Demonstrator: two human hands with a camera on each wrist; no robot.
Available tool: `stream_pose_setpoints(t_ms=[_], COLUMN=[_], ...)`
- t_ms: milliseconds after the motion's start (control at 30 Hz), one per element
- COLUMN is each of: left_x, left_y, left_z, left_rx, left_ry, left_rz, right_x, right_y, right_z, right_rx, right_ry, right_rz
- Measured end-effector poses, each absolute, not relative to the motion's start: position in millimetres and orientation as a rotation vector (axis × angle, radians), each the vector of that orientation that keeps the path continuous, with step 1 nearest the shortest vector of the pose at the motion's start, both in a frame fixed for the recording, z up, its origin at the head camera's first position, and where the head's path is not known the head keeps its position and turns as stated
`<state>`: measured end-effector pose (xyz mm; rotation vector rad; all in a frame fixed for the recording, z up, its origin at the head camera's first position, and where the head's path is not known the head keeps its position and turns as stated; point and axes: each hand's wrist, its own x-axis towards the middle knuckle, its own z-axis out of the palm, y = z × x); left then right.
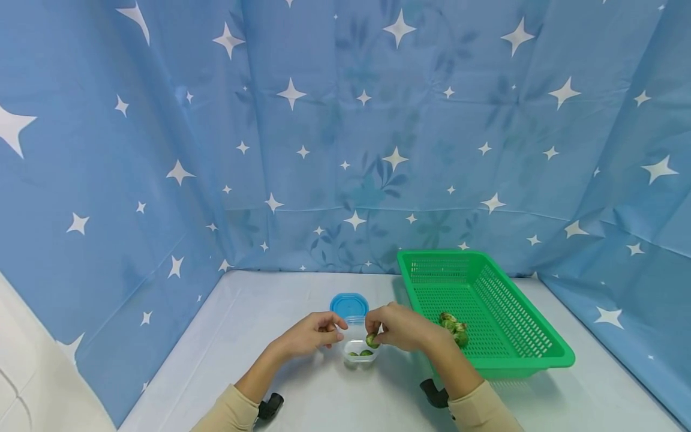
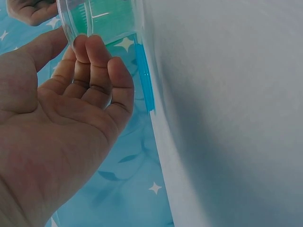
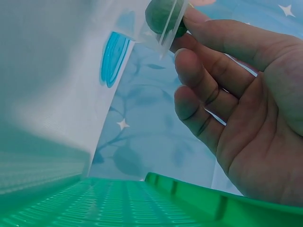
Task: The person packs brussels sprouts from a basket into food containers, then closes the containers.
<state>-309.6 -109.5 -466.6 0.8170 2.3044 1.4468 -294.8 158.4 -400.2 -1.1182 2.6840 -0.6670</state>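
Observation:
A small clear plastic container (image 1: 353,363) stands on the table with green Brussels sprouts (image 1: 366,353) inside. Over its right side, my right hand (image 1: 402,327) pinches one Brussels sprout (image 1: 372,341) between thumb and fingertips; the right wrist view shows that sprout (image 3: 161,15) partly behind the clear wall. My left hand (image 1: 313,333) is at the container's left side, fingers loosely bent and holding nothing. In the left wrist view its fingertips overlap the container's (image 2: 111,21) lower edge.
A blue lid (image 1: 349,305) lies flat just behind the container. To the right sits a large green plastic basket (image 1: 518,303), with several Brussels sprouts (image 1: 456,329) gathered near its left side. A blue star-patterned curtain (image 1: 345,150) encloses the white table (image 1: 237,300) at the back and sides.

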Motion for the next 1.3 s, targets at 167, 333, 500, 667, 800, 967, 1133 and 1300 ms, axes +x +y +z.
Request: stream_pose_setpoints(t_ms=[167,333,500,667,800,967,1133,1300], left_x=[-309.7,-309.2,-308.3,-307.6,-307.8,-308.7,-308.9,-309.0], left_y=[-109.4,-109.3,-109.1,-109.0,-109.2,-109.4,-109.6,-109.3], left_z=[-466.5,-467.0,-467.0,-465.7,-465.4,-466.0,-466.6,-465.8], left_rx=[0.817,0.814,0.813,0.812,0.814,0.816,0.819,0.818], left_ry=[2.298,2.299,2.311,2.308,2.309,2.314,2.311,2.312], left_rz=[1.452,1.447,1.44,1.447,1.451,1.446,1.442,1.448], right_x=[-295.0,-294.8,-294.1,-293.4,-292.1,-292.5,-293.4,-293.4], right_y=[158.0,157.0,155.8,155.2,155.6,155.5,154.9,155.6], right_z=[-401.9,-403.2,-404.2,-404.6,-405.2,-405.4,-405.6,-405.8], right_rx=[-1.099,-1.101,-1.114,-1.15,-1.183,-1.185,-1.202,-1.21], right_ry=[2.694,2.683,2.69,2.714,2.727,2.724,2.713,2.72], right_rz=[-0.649,-0.644,-0.627,-0.567,-0.539,-0.535,-0.539,-0.526])
